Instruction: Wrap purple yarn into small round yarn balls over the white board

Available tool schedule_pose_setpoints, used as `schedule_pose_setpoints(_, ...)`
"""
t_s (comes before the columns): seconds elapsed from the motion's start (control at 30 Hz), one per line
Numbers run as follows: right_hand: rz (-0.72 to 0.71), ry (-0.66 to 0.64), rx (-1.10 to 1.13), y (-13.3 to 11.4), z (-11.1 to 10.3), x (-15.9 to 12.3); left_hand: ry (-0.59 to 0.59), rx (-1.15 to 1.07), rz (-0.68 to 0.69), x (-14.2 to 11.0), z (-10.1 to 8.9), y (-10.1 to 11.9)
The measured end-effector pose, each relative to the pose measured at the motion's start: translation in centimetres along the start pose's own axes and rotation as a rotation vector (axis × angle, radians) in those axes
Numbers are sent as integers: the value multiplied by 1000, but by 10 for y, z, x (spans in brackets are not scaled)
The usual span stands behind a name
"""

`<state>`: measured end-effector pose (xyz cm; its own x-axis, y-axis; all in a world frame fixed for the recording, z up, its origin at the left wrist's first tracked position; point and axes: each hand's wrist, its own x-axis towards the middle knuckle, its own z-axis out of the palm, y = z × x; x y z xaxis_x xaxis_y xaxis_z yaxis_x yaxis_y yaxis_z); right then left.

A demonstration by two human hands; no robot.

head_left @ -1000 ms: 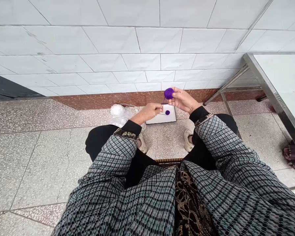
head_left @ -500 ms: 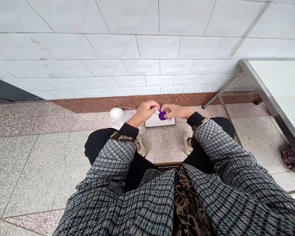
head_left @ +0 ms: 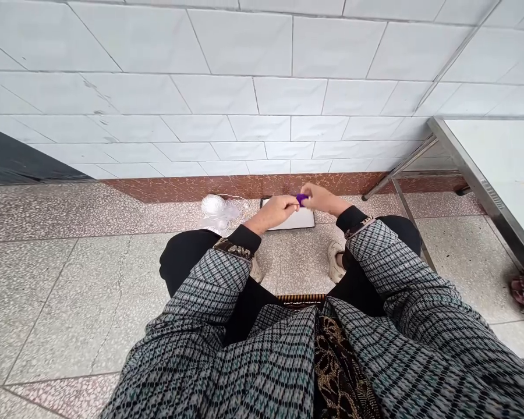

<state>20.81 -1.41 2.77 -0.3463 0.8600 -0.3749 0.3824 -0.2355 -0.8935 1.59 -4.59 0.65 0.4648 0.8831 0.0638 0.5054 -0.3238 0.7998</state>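
A small purple yarn piece (head_left: pixel 302 200) is held between my two hands, partly covered by fingers. My left hand (head_left: pixel 279 209) is closed, its thumb and fingertips pinched at the left edge of the piece. From the other side my right hand (head_left: pixel 321 199) closes around it with curled fingers, slightly blurred. Below the hands a flat white rectangular board or tray (head_left: pixel 294 220) with a dark edge lies on the floor. To the left of my left hand rests a ball of white yarn (head_left: pixel 213 205) beside clear plastic wrapping (head_left: pixel 220 222).
A white-tiled wall (head_left: pixel 271 96) with a reddish-brown base strip (head_left: pixel 192 189) rises ahead. A metal-framed table (head_left: pixel 484 180) stands at the right, its legs near my knee. My shoes (head_left: pixel 335 262) are on the speckled floor (head_left: pixel 91 291).
The purple piece has turned and is now more hidden by fingers. My left hand has moved right to its edge. The whole view has shifted slightly.
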Motion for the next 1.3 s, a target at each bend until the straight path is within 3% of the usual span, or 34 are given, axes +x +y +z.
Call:
schedule_pose_setpoints(0.1, 61, -356, 49, 0, -6, -6, 160, -54, -92, 2, -4, -5)
schedule_pose_setpoints(0.17, 29, -448, 261, -2, -9, -8, 215, -182, -150, 5, 0, -7)
schedule_pose_setpoints(0.27, -17, -350, 528, -2, -7, -5, 293, -446, -199, 9, 13, -7)
schedule_pose_setpoints(0.37, -17, -185, 645, 0, 1, 1, 376, -515, -211, 12, 23, -8)
schedule_pose_setpoints(0.47, -21, -37, 619, 3, 11, 6, 414, -427, -176, 13, 28, -13)
schedule_pose_setpoints(0.6, -96, 104, 511, 5, 17, 7, 314, -392, -101, 12, 27, -17)
schedule_pose_setpoints(1.03, -210, -115, 558, 21, 7, 15, 291, -246, -212, 8, 20, 3)
schedule_pose_setpoints(1.3, -196, -48, 466, 14, 8, 11, 262, -271, -168, 9, 26, -5)
